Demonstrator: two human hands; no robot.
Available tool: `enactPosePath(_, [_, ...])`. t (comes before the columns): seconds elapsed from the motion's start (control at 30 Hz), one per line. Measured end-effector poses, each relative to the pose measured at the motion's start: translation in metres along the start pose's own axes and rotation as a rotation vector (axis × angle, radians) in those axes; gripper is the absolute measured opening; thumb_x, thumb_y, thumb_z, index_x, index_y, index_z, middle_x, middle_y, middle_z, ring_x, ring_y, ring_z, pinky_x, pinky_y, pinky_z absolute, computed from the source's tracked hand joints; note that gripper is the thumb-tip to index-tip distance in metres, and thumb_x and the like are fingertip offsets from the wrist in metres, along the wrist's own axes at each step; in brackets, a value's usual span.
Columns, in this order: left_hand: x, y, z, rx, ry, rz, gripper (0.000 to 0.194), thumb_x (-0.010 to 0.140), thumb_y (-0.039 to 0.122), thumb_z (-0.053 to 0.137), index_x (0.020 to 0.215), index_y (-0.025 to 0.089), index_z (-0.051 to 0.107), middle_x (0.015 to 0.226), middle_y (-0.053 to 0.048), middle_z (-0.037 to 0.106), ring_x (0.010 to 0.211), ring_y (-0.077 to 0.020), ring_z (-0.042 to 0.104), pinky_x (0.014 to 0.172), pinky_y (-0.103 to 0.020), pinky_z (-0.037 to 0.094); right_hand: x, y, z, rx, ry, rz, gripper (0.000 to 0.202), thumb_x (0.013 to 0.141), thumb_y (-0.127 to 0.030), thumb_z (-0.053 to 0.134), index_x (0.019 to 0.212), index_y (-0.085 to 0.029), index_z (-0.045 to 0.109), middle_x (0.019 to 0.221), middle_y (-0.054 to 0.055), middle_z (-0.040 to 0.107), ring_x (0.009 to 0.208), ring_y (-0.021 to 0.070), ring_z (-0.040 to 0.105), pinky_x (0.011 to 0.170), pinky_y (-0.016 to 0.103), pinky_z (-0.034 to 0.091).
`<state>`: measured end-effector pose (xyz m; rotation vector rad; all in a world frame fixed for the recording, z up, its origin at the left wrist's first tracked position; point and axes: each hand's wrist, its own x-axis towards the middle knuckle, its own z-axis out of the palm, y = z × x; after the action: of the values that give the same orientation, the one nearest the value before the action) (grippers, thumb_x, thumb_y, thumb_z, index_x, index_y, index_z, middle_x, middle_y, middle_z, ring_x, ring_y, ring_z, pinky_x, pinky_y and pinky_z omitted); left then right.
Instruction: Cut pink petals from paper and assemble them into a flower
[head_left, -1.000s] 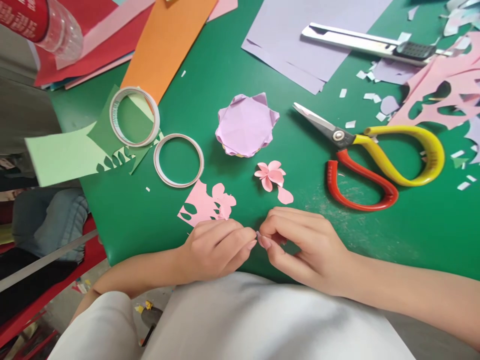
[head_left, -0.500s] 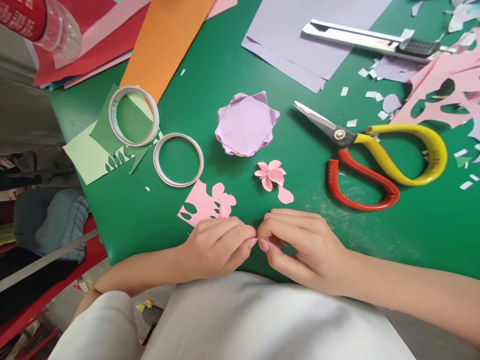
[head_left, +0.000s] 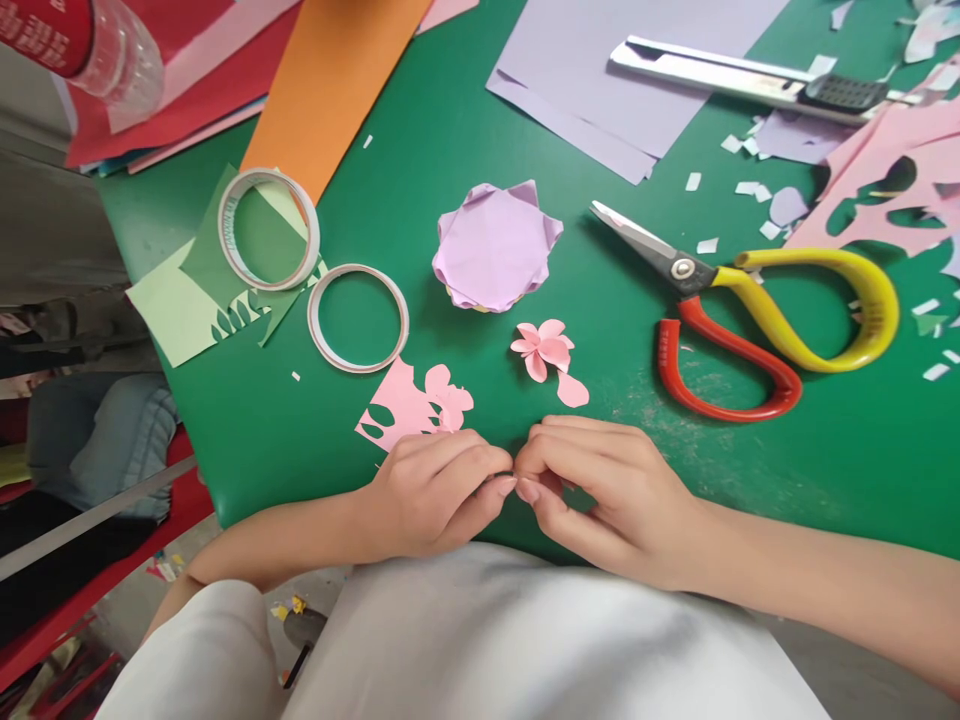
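My left hand (head_left: 442,495) and my right hand (head_left: 611,500) meet at the fingertips near the table's front edge. Both are pinched closed on something too small to make out; a thin dark line shows at my left fingertips. Just beyond my right hand lie a small pink paper flower (head_left: 541,350) and a loose pink petal (head_left: 573,389). A cut pink paper sheet (head_left: 390,395) with several holes lies beyond my left hand, with pink petal shapes (head_left: 448,398) at its right side. Farther back sits a folded lilac paper form (head_left: 495,247).
Scissors (head_left: 682,270) with red and yellow handles lie open at the right, a box cutter (head_left: 735,80) behind them. Two tape rolls (head_left: 313,320) (head_left: 231,240) and green paper (head_left: 169,310) are at the left. A bottle (head_left: 120,60) stands back left.
The fingertips of my left hand have parted slightly, and a thin dark line now shows between them. The table's objects appear shifted very slightly in view.
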<state>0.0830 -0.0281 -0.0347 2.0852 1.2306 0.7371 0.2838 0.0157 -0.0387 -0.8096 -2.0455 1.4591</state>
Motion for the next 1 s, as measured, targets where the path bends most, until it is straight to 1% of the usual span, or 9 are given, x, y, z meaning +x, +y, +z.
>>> enactPosePath(0.13, [0.0014,-0.0003,-0.0006,-0.013,0.006,0.005,0.014,0.096,0.014,0.048,0.085,0.018,0.057,0.065,0.002,0.06,0.057,-0.0102,0.05,0.053,-0.023,0.041,0.0016,-0.0004,-0.0008,-0.002,0.002,-0.005,0.018,0.092,-0.008,0.048,0.079,-0.02,0.051,0.063,-0.005,0.049,0.058,0.009,0.043,0.057,0.021,0.037])
enactPosePath(0.4, [0.0046,0.0001,-0.0021,-0.026,0.016,-0.038,0.015,0.094,0.012,0.051,0.082,0.019,0.056,0.063,0.005,0.057,0.054,-0.0076,0.048,0.051,-0.021,0.039,0.0023,-0.0011,-0.0004,-0.016,0.005,-0.014,0.019,0.091,-0.007,0.047,0.078,-0.02,0.051,0.063,-0.004,0.05,0.058,0.0094,0.043,0.056,0.022,0.037])
enactPosePath(0.57, [0.0038,-0.002,0.0005,0.015,0.06,-0.039,0.016,0.09,0.006,0.052,0.081,0.019,0.056,0.062,0.005,0.058,0.053,-0.0068,0.047,0.052,-0.02,0.04,0.0018,-0.0005,-0.0015,0.038,0.01,-0.026,0.018,0.089,-0.005,0.049,0.08,-0.02,0.051,0.064,-0.005,0.049,0.059,0.009,0.042,0.057,0.022,0.037])
enactPosePath(0.63, [0.0016,-0.0036,0.0025,0.049,0.053,-0.041,0.015,0.091,0.008,0.053,0.081,0.018,0.057,0.063,0.005,0.059,0.054,-0.0069,0.048,0.052,-0.02,0.041,0.0018,-0.0008,-0.0028,0.071,0.026,-0.022,0.018,0.091,-0.005,0.05,0.081,-0.02,0.051,0.065,-0.005,0.049,0.059,0.0089,0.043,0.057,0.022,0.038])
enactPosePath(0.7, [-0.0012,-0.0053,0.0048,0.12,0.048,-0.02,0.014,0.093,0.014,0.056,0.08,0.019,0.056,0.063,0.005,0.059,0.054,-0.0075,0.049,0.051,-0.022,0.04,0.0018,-0.0011,-0.004,0.085,0.038,-0.022,0.017,0.094,-0.006,0.051,0.084,-0.02,0.052,0.066,-0.004,0.051,0.06,0.0089,0.044,0.058,0.022,0.039])
enactPosePath(0.8, [-0.0031,-0.0071,0.0066,0.163,0.077,-0.003,0.013,0.093,0.015,0.06,0.081,0.02,0.056,0.065,0.005,0.061,0.057,-0.0073,0.054,0.051,-0.022,0.041,0.0021,-0.0006,-0.0048,0.08,0.028,-0.036,0.013,0.098,-0.009,0.051,0.092,-0.019,0.057,0.071,-0.002,0.058,0.062,0.0089,0.049,0.059,0.021,0.042])
enactPosePath(0.9, [-0.0003,-0.0077,0.0037,0.059,0.062,-0.035,0.011,0.092,0.008,0.057,0.09,0.019,0.059,0.076,0.002,0.068,0.066,-0.0077,0.062,0.058,-0.019,0.048,0.003,0.0012,-0.0044,0.055,0.023,-0.057,0.012,0.101,-0.011,0.05,0.097,-0.019,0.058,0.072,-0.002,0.06,0.061,0.0081,0.051,0.059,0.02,0.042])
enactPosePath(1.0, [0.0051,-0.0069,-0.0027,-0.111,0.037,-0.059,0.02,0.09,0.003,0.049,0.095,0.017,0.061,0.082,-0.002,0.07,0.072,-0.0098,0.064,0.064,-0.019,0.053,0.0041,0.0028,-0.0037,0.023,0.035,-0.085,0.011,0.102,-0.012,0.05,0.098,-0.019,0.058,0.069,-0.004,0.057,0.058,0.0077,0.049,0.057,0.019,0.041])
